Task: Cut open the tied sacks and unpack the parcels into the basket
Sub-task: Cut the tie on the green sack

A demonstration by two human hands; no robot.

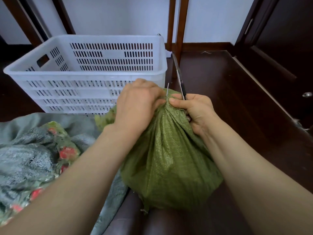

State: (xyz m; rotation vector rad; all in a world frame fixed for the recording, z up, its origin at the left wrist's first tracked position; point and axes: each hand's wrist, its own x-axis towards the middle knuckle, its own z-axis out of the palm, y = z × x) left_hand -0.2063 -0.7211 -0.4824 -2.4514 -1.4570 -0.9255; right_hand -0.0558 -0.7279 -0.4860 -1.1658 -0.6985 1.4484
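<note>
A green woven sack (169, 158) stands upright in front of me, its neck gathered and tied with a thin white tie (167, 89) sticking up. My left hand (137, 106) grips the bunched neck from the left. My right hand (193, 109) holds the neck from the right, thumb pressed at the tie, and also holds a utility knife (179, 77) whose long blade points up and away. A white slotted plastic basket (84, 72) stands behind the sack on the left; no parcels show inside it.
Grey fabric and a floral-printed item in clear wrap (39, 155) lie at the lower left. Dark wooden floor (228, 99) stretches right, bounded by dark door frames (279, 48). A wooden post (179, 28) rises behind the basket.
</note>
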